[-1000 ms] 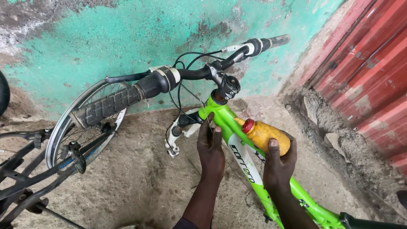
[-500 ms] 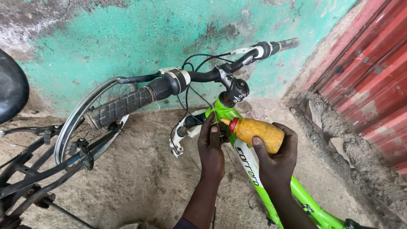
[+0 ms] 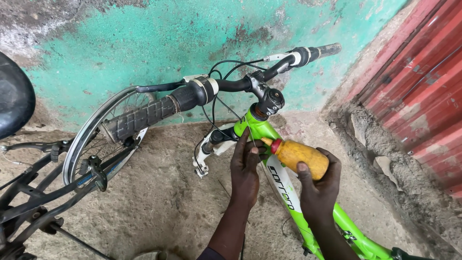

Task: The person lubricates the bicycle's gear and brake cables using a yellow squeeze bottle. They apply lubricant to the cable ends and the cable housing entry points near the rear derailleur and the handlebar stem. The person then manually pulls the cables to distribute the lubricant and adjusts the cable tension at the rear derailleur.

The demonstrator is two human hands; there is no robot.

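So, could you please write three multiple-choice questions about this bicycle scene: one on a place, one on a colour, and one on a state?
1. Where does the nozzle of the squeeze bottle point?
A. at the saddle
B. at the frame just below the stem
C. at the wheel rim

2. What colour is the bicycle frame?
A. bright green
B. blue
C. black

3. What does the left hand do?
A. hangs free
B. grips the handlebar
C. pinches a thin cable at the frame

Answers: 1 B, the red-capped tip meets the frame near the head tube. 2 A, the tube is lime green. 3 C, its fingertips close on the cable, while the right hand holds the bottle.
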